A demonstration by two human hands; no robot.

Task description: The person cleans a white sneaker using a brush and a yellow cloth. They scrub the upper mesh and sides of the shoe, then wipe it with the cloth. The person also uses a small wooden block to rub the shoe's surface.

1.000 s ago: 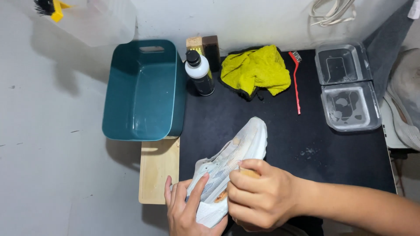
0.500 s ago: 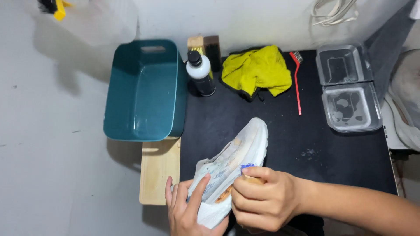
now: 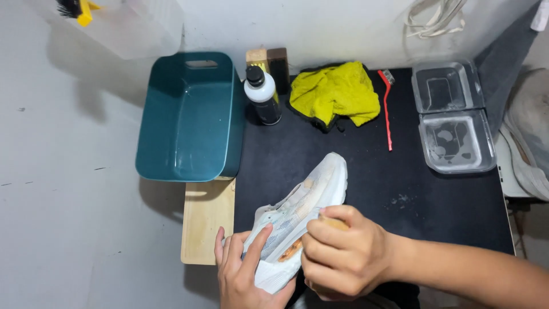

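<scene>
Pressing the white sneaker [image 3: 297, 212], left hand [image 3: 246, 274] spread flat; right hand [image 3: 343, 257] clenched, seemingly gripping a brush.

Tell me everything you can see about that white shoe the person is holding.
The white shoe is a knit-looking sneaker with a pale sole and orange-brown stains along its side. It lies tilted on its side over the black mat, toe pointing away from the person. The left hand steadies its heel end with fingers spread on the upper. The right hand is closed around a wooden-looking object, mostly hidden, pressed against the shoe's side.
</scene>
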